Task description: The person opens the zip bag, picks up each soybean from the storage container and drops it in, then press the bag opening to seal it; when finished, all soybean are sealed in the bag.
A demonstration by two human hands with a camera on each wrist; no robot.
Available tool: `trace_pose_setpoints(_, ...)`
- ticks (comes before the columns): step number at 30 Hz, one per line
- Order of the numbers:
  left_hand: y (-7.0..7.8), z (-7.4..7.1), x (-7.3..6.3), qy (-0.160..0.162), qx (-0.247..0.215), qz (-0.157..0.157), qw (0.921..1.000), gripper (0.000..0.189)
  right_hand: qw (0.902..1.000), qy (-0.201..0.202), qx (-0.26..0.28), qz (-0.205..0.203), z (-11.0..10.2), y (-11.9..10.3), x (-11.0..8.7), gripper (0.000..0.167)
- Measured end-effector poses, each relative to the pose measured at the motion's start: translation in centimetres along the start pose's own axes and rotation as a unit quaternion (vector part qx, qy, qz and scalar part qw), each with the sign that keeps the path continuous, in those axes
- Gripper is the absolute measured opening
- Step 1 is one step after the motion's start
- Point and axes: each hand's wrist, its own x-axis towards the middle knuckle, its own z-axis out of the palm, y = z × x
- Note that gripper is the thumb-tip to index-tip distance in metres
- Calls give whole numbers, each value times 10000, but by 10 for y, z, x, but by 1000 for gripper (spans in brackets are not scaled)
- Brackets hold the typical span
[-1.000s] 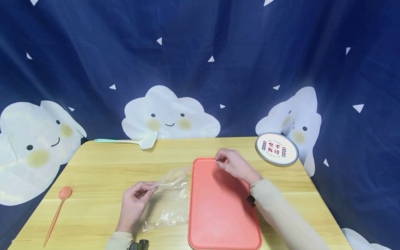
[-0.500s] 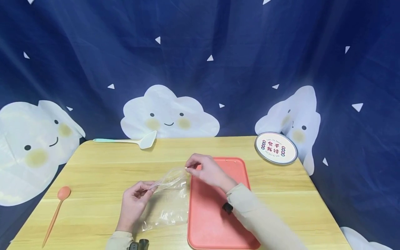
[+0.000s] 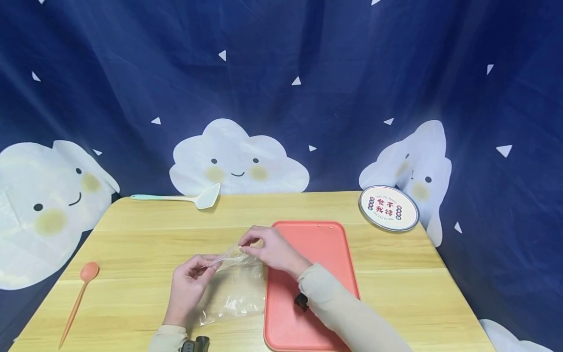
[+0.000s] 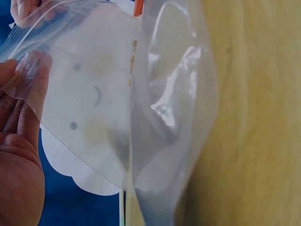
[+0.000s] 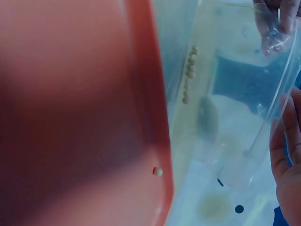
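My left hand (image 3: 191, 286) pinches the rim of a clear zip bag (image 3: 242, 293) and holds its mouth up over the table. The thumb and index finger of my right hand (image 3: 274, 249) pinch a small pale soybean (image 3: 240, 247) right at the bag's mouth. Inside the bag, a row of several soybeans (image 5: 189, 75) lies along its bottom; they show in the left wrist view too. To the right of the bag lies a red tray (image 3: 308, 313), partly under my right forearm. A soybean (image 5: 158, 172) rests by its raised edge in the right wrist view.
Two tiny pale soybeans (image 3: 324, 226) sit at the tray's far edge. A white spatula (image 3: 208, 198) with a mint handle lies at the table's back left. An orange spoon (image 3: 89, 272) is at the left, an oval plate (image 3: 389, 209) at the back right. A blue curtain (image 3: 264, 98) hangs behind.
My right hand has moved left and nearer, from the tray's far edge to the bag's mouth, carrying a soybean. My left hand has kept its hold on the bag.
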Motion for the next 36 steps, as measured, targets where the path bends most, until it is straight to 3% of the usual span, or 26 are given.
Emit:
trace_pose_setpoints(5, -4, 0, -1, 47, 35, -141, 9999, 20, 9998, 81, 142, -73, -4, 5, -4, 12)
trace_pose_setpoints(11, -4, 0, -1, 51, 114, -143, 9998, 21, 9994, 194, 274, -15, -24, 11, -12, 11)
trace_pose_setpoints(17, 2, 1, 0, -4, 130, -101, 9999, 20, 9993, 176, -250, 194, -59, 21, -23, 14)
trace_pose_setpoints(23, 4, 1, 2, -10, 145, -41, 9999, 19, 9926, 261, -958, 698, -101, 39, -39, 13)
trace_pose_setpoints(28, 3, 1, 3, 11, 171, -21, 9999, 21, 9761, 242, -1996, 821, -129, 59, -51, 14)
trace_pose_setpoints(36, -28, -5, -1, 54, 194, -116, 9997, 23, 9247, -154, -3651, 1066, -152, 89, -64, 15)
